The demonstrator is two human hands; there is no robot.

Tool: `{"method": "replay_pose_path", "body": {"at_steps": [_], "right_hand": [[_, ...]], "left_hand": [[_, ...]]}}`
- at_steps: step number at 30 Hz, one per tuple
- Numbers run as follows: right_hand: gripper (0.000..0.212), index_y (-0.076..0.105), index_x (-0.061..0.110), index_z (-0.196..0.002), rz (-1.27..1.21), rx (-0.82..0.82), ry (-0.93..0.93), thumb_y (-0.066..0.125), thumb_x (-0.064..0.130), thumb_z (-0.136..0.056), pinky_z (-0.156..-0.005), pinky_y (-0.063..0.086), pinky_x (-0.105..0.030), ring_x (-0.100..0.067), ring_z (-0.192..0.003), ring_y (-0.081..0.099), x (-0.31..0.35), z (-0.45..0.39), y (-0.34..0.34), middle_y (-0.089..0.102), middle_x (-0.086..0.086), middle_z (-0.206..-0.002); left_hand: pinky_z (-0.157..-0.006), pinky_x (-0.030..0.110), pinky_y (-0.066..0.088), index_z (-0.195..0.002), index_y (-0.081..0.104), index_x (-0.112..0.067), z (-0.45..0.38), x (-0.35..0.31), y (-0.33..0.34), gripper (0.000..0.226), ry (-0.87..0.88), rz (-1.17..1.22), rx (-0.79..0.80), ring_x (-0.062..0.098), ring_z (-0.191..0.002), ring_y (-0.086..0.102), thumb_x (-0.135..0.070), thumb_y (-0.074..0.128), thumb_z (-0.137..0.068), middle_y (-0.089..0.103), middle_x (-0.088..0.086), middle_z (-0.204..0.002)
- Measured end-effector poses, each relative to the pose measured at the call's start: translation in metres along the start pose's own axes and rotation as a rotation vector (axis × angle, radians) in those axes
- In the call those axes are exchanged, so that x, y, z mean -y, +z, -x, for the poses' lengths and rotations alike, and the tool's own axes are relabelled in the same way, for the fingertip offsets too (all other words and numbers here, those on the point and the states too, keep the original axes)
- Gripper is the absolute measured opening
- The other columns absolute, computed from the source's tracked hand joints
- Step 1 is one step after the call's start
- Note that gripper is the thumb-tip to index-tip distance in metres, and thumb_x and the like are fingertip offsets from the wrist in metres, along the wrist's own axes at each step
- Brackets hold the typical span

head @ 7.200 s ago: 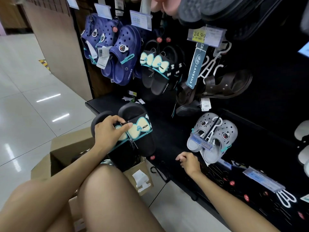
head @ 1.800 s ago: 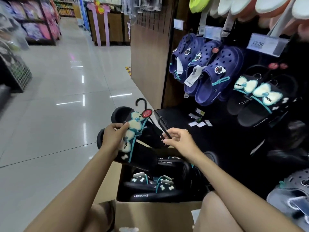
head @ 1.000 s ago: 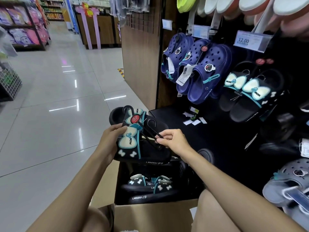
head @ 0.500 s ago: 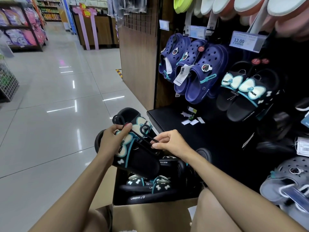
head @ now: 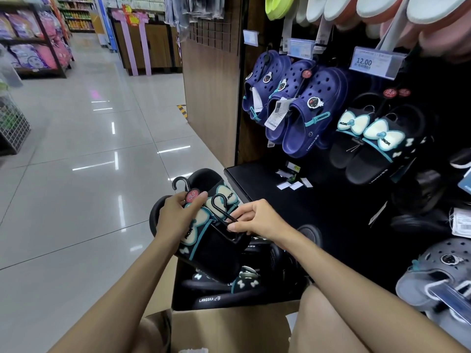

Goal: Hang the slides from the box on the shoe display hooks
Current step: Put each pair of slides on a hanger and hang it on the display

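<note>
A cardboard box (head: 229,327) of black slides (head: 219,298) stands on glossy floor tiles (head: 76,200)

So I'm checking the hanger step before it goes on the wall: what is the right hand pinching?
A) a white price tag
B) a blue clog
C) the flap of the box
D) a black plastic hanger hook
D: the right hand pinches the stem of a black plastic hanger hook over the black bow slides, which the left hand holds above the cardboard box.

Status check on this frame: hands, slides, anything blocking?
Left hand gripping black bow slides over the box. Right hand pinching a black hanger. Not yet hung. No obstruction seen.
</note>
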State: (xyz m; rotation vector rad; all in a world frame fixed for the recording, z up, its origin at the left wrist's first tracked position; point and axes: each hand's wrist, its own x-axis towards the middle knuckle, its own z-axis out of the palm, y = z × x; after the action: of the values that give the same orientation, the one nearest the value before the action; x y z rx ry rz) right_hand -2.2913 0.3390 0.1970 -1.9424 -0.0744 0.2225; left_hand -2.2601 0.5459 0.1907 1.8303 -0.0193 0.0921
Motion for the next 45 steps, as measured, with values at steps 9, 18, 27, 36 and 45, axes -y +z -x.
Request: {"method": "replay_pose_path", "body": {"at_steps": [9, 18, 27, 36, 45], "right_hand": [[0.015, 0.071, 0.029, -0.098, 0.166, -0.263, -0.181, 0.074, 0.027, -0.084, -0.073, 0.054, -0.028, -0.009, -0.073, 0.068, 0.003, -0.005, -0.005, 0.074, 0.008, -0.088], [0.04, 0.066, 0.032, -0.117, 0.445, -0.097, -0.263, 0.074, 0.019, -0.08, -0.085, 0.041, -0.022, -0.005, -0.107, 0.052, -0.006, -0.005, -0.009, 0.054, 0.019, -0.117], [0.037, 0.065, 0.035, -0.121, 0.567, 0.038, -0.196, 0.074, 0.032, -0.085, -0.084, 0.041, -0.023, -0.006, -0.097, 0.049, -0.008, 0.003, -0.013, 0.059, 0.013, -0.102], [0.032, 0.062, 0.046, -0.089, 0.543, 0.015, -0.085, 0.065, 0.064, -0.063, -0.08, 0.051, -0.037, 0.003, -0.061, 0.053, -0.025, -0.007, -0.017, 0.058, 0.011, -0.066], [0.014, 0.062, 0.04, -0.086, 0.536, -0.035, -0.076, 0.07, 0.047, -0.078, -0.073, 0.044, -0.028, 0.001, -0.064, 0.051, -0.03, -0.007, -0.023, 0.055, 0.018, -0.061]], "left_hand": [[-0.06, 0.05, 0.049, -0.074, 0.06, -0.005, -0.005, 0.004, -0.007, 0.061, 0.032, -0.102, 0.117, 0.026, -0.055, 0.057, -0.066, 0.067, -0.074, 0.063, 0.017, -0.064], [-0.052, 0.031, 0.035, -0.065, 0.055, -0.015, 0.003, 0.004, -0.002, 0.043, 0.037, -0.258, 0.343, 0.011, -0.045, 0.04, -0.052, 0.07, -0.082, 0.042, -0.007, -0.048], [-0.048, 0.027, 0.035, -0.064, 0.054, -0.018, 0.005, 0.002, -0.008, 0.039, 0.087, -0.253, 0.439, 0.014, -0.048, 0.039, -0.046, 0.071, -0.084, 0.042, -0.002, -0.053], [-0.049, 0.026, 0.035, -0.076, 0.06, -0.004, 0.002, 0.003, -0.007, 0.045, 0.165, -0.358, 0.44, 0.01, -0.047, 0.04, -0.047, 0.071, -0.083, 0.045, 0.0, -0.056], [-0.053, 0.03, 0.034, -0.07, 0.058, -0.014, -0.004, 0.005, -0.005, 0.037, 0.207, -0.479, 0.342, 0.01, -0.048, 0.041, -0.046, 0.074, -0.08, 0.049, -0.003, -0.057]]}}
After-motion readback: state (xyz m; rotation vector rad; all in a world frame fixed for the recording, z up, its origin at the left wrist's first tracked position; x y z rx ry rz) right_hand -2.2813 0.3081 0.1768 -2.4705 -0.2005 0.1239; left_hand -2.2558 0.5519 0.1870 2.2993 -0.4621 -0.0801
